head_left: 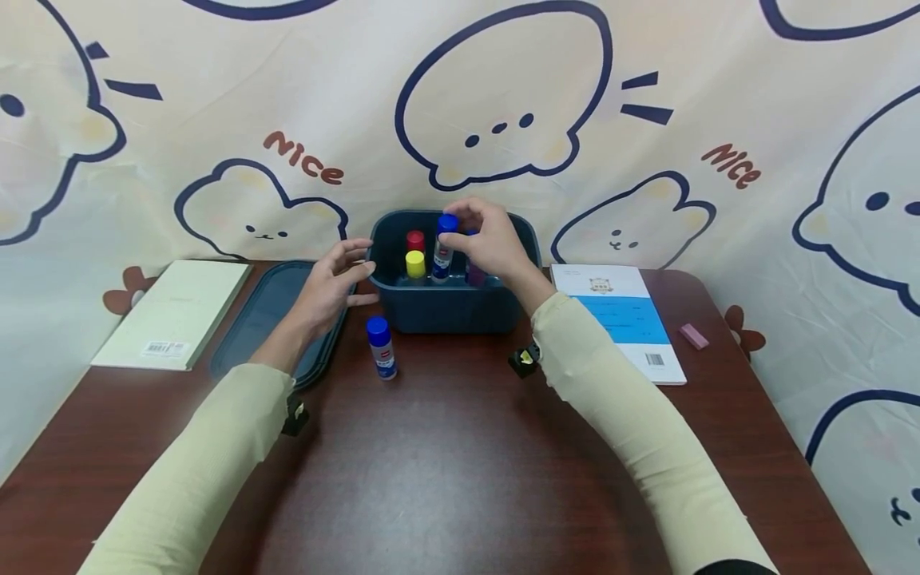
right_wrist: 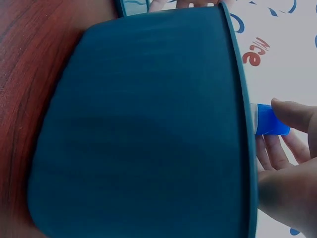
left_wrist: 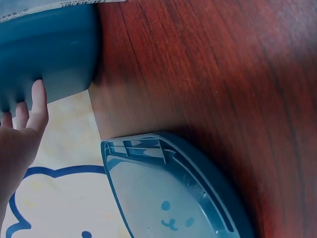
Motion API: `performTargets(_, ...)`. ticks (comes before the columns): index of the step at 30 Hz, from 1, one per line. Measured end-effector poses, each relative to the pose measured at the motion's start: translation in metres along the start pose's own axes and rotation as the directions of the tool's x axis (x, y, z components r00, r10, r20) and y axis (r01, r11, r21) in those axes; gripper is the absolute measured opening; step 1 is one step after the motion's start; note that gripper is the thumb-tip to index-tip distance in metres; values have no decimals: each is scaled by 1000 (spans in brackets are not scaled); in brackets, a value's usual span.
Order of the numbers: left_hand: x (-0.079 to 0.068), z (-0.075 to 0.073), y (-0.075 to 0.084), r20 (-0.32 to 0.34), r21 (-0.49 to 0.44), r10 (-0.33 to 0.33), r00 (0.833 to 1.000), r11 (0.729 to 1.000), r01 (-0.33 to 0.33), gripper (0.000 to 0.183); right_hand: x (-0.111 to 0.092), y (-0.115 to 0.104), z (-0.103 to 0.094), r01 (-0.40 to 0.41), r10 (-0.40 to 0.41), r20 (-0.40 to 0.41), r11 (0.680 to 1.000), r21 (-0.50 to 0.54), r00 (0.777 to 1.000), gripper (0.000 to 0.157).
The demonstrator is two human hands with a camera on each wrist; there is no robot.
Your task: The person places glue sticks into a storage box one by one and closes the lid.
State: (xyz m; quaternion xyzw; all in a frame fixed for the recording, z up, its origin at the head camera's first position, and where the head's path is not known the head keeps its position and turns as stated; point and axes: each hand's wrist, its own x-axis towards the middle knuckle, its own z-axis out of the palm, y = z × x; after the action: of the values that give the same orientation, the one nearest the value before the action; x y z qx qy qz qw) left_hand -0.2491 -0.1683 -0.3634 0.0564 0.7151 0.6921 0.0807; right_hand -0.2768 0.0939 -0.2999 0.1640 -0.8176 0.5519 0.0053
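A dark teal bin (head_left: 449,311) stands at the back of the table. My right hand (head_left: 492,239) reaches over its rim and pinches the blue cap of a glue stick (head_left: 442,263), held upright inside the bin. In the right wrist view, that blue cap (right_wrist: 271,120) shows above the rim between thumb and fingers. Beside it in the bin are a red cap (head_left: 415,240) and a yellow cap (head_left: 415,264); another stick is partly hidden by my right hand. My left hand (head_left: 327,279) rests its fingertips against the bin's left side. Another blue-capped glue stick (head_left: 382,349) stands on the table in front.
A teal lid (head_left: 262,319) lies left of the bin, its ribbed inside visible (left_wrist: 198,198) in the left wrist view. Farther left lies a pale green book (head_left: 172,315). Right of the bin are a blue-and-white booklet (head_left: 621,319) and a small pink block (head_left: 694,336). Patterned cloth hangs behind.
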Motion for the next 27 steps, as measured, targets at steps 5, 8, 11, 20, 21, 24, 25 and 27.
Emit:
performTargets(5, 0, 0, 0, 4, -1, -2, 1000, 1000, 2, 50, 4, 1, 2, -24, 25, 7, 999, -25, 1000, 32)
performTargets(8, 0, 0, 0, 6, -1, 2, 1000, 1000, -2, 49, 7, 0, 3, -46, 46, 10, 998, -37, 999, 30)
performTargets(11, 0, -1, 0, 3, 3, 5, 1000, 1000, -5, 49, 11, -1, 4, -63, 64, 13, 997, -42, 998, 30)
performTargets(20, 0, -1, -1, 3, 2, 0, 1000, 1000, 0, 49, 19, -2, 9, -64, 69, 37, 993, -103, 997, 32)
performTargets(21, 0, -1, -1, 4, 4, 1, 1000, 1000, -1, 49, 19, -3, 10, -70, 75, 40, 991, -111, 996, 33)
performTargets(24, 0, -1, -1, 6, 7, 4, 1000, 1000, -4, 49, 21, -5, 10, -90, 96, 43, 988, -128, 994, 32)
performTargets(25, 0, -1, -1, 6, 7, 4, 1000, 1000, -4, 49, 21, -5, 10, -95, 102, 44, 987, -132, 994, 32)
performTargets(27, 0, -1, -1, 6, 9, 4, 1000, 1000, -4, 50, 22, -6, 10, -101, 109, 46, 986, -136, 993, 32)
